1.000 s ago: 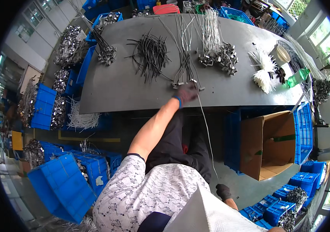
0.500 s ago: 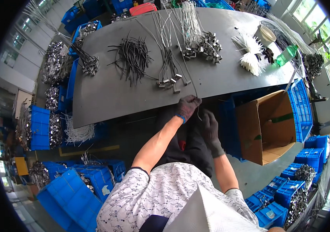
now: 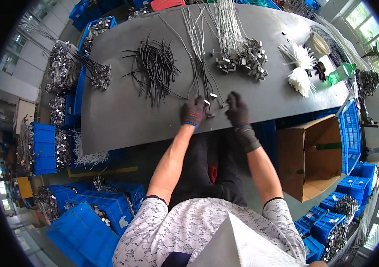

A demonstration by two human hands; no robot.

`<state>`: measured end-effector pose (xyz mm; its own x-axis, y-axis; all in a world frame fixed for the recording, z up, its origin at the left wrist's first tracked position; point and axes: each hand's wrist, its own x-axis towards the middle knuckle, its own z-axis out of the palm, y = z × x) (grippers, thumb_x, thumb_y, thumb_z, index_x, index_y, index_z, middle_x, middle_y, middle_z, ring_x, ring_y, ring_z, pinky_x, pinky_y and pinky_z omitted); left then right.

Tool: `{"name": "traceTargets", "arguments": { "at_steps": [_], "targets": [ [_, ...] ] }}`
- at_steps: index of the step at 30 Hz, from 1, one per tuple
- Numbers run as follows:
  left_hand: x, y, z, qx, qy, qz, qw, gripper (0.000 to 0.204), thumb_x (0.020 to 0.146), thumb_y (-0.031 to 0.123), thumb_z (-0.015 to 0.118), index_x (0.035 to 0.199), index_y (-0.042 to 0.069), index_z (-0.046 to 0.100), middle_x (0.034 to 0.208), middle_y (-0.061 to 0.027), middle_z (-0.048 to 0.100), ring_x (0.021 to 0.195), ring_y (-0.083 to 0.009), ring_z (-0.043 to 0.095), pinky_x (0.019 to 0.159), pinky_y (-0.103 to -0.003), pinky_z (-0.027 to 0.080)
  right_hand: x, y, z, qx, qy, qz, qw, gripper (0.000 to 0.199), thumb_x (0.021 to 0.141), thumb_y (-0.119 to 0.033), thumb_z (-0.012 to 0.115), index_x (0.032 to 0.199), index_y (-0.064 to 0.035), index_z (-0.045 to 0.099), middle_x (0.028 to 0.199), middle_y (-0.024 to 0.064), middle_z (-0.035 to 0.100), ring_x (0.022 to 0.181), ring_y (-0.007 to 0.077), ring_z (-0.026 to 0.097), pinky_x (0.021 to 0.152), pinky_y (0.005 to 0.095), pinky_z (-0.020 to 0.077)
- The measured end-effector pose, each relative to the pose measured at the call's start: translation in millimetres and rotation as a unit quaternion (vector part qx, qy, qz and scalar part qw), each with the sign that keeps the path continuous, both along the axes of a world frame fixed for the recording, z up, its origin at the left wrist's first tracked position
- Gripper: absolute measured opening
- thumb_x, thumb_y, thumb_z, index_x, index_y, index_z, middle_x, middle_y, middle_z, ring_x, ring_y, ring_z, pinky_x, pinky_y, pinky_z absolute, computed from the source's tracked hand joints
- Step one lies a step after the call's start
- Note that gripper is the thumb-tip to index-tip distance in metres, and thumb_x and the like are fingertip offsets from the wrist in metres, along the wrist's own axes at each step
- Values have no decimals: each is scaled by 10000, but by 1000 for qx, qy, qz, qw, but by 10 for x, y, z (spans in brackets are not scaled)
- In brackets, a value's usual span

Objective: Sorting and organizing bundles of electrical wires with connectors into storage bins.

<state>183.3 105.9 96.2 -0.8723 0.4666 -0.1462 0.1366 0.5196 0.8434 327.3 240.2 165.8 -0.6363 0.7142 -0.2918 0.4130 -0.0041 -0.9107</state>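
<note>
While the dark-gloved left hand (image 3: pixel 193 111) is holding its fingers bent beside small, silver, rectangular metal pieces (image 3: pixel 214 95) near the frame's centre, the dark-gloved right hand (image 3: pixel 237 109), blurred, is showing partly spread fingers just right of them; whether either is gripping anything cannot be told. Thin grey cables (image 3: pixel 199 55) are extending across the smooth grey counter (image 3: pixel 114 113) toward the upper edge.
</note>
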Motion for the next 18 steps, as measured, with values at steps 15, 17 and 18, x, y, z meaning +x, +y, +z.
{"name": "traceTargets", "arguments": {
  "at_steps": [15, 17, 18],
  "targets": [
    [-1547, -348, -312, -387, 100, 18, 916, 223, 828, 272, 638, 954, 123, 746, 1049, -175, 731, 982, -398, 708, 790, -494, 582, 9, 2452, -632, 389, -198, -21, 900, 378, 877, -353, 653, 1117, -61, 643, 1013, 258, 696, 992, 432, 662, 860, 475, 517],
    [-1271, -360, -135, -365, 97, 27, 926, 256, 848, 265, 623, 1043, 124, 709, 1099, -175, 719, 1011, -400, 698, 822, -502, 574, 177, 2336, -591, 395, -216, -33, 892, 368, 870, -363, 659, 1062, -50, 649, 979, 252, 701, 981, 431, 662, 847, 475, 517],
    [-1257, -558, -282, -352, 120, 70, 926, 325, 866, 258, 607, 1160, 124, 642, 1155, -176, 699, 1046, -393, 687, 850, -514, 561, 93, 2184, -498, 357, -238, -42, 902, 387, 863, -391, 661, 1026, -40, 648, 1000, 252, 697, 993, 431, 659, 850, 475, 517]
  ]
}}
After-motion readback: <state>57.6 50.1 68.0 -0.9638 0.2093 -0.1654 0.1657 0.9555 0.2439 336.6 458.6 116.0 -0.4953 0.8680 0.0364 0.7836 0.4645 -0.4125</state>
